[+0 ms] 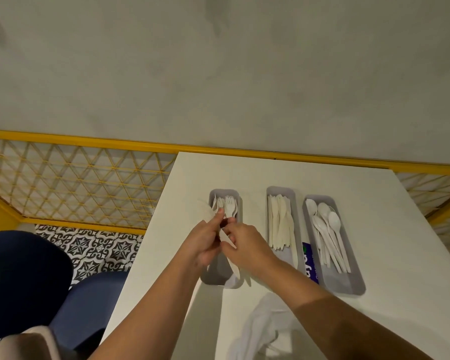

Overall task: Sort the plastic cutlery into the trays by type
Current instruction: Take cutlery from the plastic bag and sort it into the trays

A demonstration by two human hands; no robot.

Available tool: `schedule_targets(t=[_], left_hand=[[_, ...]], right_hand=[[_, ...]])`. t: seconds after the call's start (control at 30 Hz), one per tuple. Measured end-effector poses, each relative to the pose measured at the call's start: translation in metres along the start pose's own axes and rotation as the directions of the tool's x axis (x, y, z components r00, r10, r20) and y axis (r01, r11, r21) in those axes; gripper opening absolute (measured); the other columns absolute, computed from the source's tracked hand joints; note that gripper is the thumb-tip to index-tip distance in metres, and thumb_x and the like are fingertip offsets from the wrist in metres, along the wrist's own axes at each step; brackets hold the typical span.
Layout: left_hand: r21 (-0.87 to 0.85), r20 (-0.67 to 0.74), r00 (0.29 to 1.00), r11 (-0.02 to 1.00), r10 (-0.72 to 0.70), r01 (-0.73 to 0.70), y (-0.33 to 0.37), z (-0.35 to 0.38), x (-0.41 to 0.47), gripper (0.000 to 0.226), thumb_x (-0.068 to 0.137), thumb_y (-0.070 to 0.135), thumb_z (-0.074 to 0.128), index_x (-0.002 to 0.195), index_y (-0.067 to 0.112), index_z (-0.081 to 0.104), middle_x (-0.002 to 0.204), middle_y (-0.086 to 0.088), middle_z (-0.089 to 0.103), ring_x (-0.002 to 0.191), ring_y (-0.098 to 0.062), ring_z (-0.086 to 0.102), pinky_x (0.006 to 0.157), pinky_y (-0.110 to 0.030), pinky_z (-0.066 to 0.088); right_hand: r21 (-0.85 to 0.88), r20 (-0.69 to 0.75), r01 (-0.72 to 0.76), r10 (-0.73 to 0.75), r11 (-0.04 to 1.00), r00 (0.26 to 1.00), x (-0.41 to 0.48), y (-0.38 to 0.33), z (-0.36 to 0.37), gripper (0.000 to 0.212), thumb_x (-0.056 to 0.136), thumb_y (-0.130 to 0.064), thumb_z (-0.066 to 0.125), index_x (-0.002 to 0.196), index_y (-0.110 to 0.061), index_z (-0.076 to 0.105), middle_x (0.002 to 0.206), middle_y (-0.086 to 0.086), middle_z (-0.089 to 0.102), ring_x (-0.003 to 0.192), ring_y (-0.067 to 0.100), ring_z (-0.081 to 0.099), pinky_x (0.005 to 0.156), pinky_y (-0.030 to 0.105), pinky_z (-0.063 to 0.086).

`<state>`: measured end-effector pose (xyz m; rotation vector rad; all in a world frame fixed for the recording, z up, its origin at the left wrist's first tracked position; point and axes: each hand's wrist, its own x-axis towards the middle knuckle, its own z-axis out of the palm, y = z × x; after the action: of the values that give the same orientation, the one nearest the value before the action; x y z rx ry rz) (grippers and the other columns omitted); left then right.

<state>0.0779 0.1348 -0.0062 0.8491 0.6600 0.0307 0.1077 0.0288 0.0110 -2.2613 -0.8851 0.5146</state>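
Café-like or home dining corner: patterned floor tiles (94, 249), yellow lattice railing (70, 183), white table (309, 178).

both hands (220, 241) gripping forks (227, 207) | over left tray (213, 278)

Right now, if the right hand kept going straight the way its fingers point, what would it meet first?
Likely the forks in the far end of the left tray; the right hand points up and leftward over it, though depth is unclear.
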Motion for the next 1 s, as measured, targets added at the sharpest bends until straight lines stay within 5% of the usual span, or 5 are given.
schedule_targets(t=[0.2, 0.53, 0.7, 0.8, 1.0], left_hand=[[-0.035, 0.113, 0.993, 0.999, -0.020, 0.024, -0.007, 0.014, -0.005, 0.021, 0.097, 0.017, 0.047, 0.109, 0.001, 0.053, 0.084, -0.009, 0.062, 0.078, -0.019, 0.063, 0.064, -0.027, 0.057], [-0.083, 0.113, 0.993, 0.996, 0.031, -0.021, -0.018, 0.034, -0.009, 0.034, 0.099, 0.001, 0.037, 0.130, -0.007, 0.044, 0.109, -0.016, 0.064, 0.099, -0.022, 0.063, 0.064, -0.028, 0.059], [-0.048, 0.143, 0.989, 0.998, 0.034, -0.027, -0.020, 0.046, -0.013, 0.022, 0.098, 0.005, 0.040, 0.109, -0.002, 0.058, 0.092, -0.012, 0.068, 0.073, -0.017, 0.071, 0.050, -0.026, 0.057], [-0.051, 0.110, 0.993, 0.998, 0.037, -0.031, -0.023, 0.053, -0.010, 0.022, 0.098, 0.003, 0.041, 0.111, -0.003, 0.058, 0.094, -0.012, 0.066, 0.079, -0.017, 0.068, 0.052, -0.026, 0.057], [-0.087, 0.064, 0.998, 0.996, 0.021, -0.015, -0.028, 0.056, -0.002, 0.017, 0.096, 0.006, 0.048, 0.096, 0.001, 0.064, 0.078, -0.009, 0.072, 0.074, -0.017, 0.069, 0.063, -0.025, 0.058]], right_hand=[[0.091, 0.006, -0.093, 0.093, 0.991, 0.996, -0.012, 0.008, -0.009, 0.039, 0.093, -0.014, 0.040, 0.131, -0.016, 0.048, 0.119, 0.005, 0.059, 0.109, 0.023, 0.058, 0.092, 0.037, 0.049], [0.504, 0.135, -0.276, 0.241, 0.818, 0.961, -0.029, 0.019, -0.034, 0.030, 0.097, -0.020, 0.048, 0.126, -0.014, 0.054, 0.087, -0.010, 0.059, 0.077, -0.002, 0.054, 0.060, 0.008, 0.041], [0.540, 0.168, -0.305, 0.254, 0.785, 0.952, -0.035, 0.023, -0.043, 0.034, 0.100, -0.019, 0.042, 0.134, -0.020, 0.048, 0.082, -0.015, 0.053, 0.071, -0.003, 0.048, 0.058, 0.007, 0.038], [0.546, 0.186, -0.306, 0.243, 0.780, 0.952, -0.038, 0.025, -0.046, 0.041, 0.101, -0.020, 0.037, 0.142, -0.025, 0.035, 0.087, -0.016, 0.052, 0.076, -0.004, 0.044, 0.066, 0.011, 0.037], [0.602, 0.205, -0.304, 0.225, 0.738, 0.953, -0.036, 0.037, -0.049, 0.044, 0.102, -0.020, 0.034, 0.146, -0.023, 0.029, 0.135, -0.011, 0.042, 0.125, 0.004, 0.037, 0.096, 0.015, 0.028]])
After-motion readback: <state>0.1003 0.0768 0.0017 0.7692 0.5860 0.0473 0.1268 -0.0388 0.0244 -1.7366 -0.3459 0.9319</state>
